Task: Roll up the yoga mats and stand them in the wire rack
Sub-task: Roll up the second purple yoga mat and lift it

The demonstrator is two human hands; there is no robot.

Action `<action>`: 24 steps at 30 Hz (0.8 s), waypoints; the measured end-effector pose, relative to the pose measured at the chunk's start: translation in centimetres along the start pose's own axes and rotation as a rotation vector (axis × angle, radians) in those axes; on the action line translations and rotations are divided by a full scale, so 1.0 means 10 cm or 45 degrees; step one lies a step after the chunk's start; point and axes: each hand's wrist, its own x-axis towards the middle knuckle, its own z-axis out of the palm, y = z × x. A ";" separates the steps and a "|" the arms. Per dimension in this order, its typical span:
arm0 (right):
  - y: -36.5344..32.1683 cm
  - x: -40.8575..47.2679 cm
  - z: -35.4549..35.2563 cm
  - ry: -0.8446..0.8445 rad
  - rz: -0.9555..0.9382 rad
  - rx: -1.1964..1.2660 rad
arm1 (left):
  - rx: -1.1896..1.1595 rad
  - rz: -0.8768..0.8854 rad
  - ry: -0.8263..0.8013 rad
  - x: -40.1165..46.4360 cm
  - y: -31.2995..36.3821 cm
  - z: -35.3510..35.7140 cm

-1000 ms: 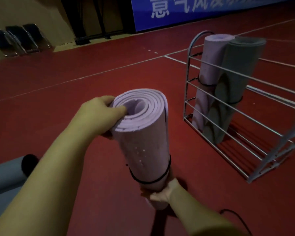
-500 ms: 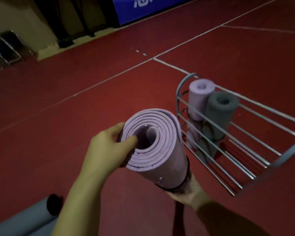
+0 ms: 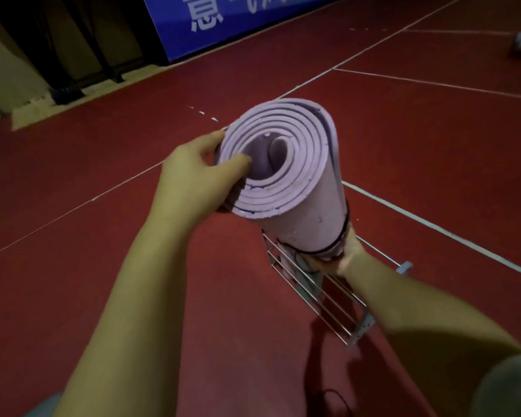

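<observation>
head view, one rolled lilac mat (image 3: 298, 203) — two hands grasping it, left hand (image 3: 193, 173) top, right hand (image 3: 348, 254) bottom, one wire rack (image 3: 322, 293)

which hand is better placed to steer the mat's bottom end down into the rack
Right. The right hand grips the rolled lilac mat at its lower end, by the black strap, directly above the wire rack. The left hand holds the top rim, thumb in the core, so it probably only steadies.
</observation>
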 end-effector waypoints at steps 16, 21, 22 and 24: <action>-0.65 0.04 0.23 0.062 -0.081 0.179 | -0.176 0.193 -0.369 1.35 0.25 0.25; -0.53 0.21 0.15 0.227 -0.080 0.327 | -0.139 0.198 -0.587 1.65 0.22 0.61; -0.49 0.24 0.13 0.251 -0.071 0.353 | -0.120 0.193 -0.619 1.69 0.20 0.68; -0.45 0.34 0.07 0.279 -0.048 0.417 | -0.088 0.195 -0.653 1.75 0.15 0.83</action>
